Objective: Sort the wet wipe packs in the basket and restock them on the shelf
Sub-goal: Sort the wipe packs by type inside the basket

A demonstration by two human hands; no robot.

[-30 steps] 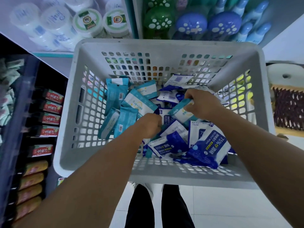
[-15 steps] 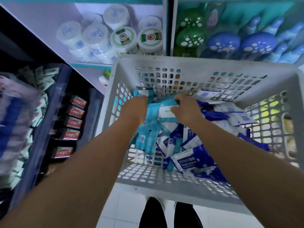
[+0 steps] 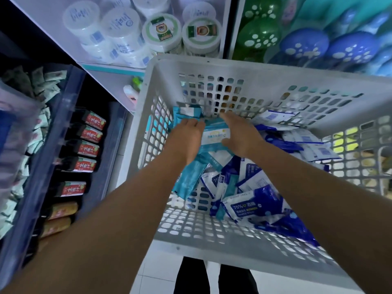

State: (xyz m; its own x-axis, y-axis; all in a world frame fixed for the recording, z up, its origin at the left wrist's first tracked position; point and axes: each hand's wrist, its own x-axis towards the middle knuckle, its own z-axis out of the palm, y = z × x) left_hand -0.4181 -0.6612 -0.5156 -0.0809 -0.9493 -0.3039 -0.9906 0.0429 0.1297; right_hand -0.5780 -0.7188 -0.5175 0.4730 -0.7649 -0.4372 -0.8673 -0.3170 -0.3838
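Teal wet wipe packs [image 3: 214,132] bunched at the far left of the white basket [image 3: 275,66], long axes running roughly away from the camera, lower ends hidden under the wrists. Left hand [image 3: 186,139] curls onto the bunch; right hand [image 3: 239,134] clasps it from the right, fingertips out of sight. Dark blue packs [image 3: 250,206] lie jumbled alongside. Shelf jars [image 3: 161,32] above are blurred.

Basket [image 3: 275,66] top open; blue packs [image 3: 250,206] crowd right.
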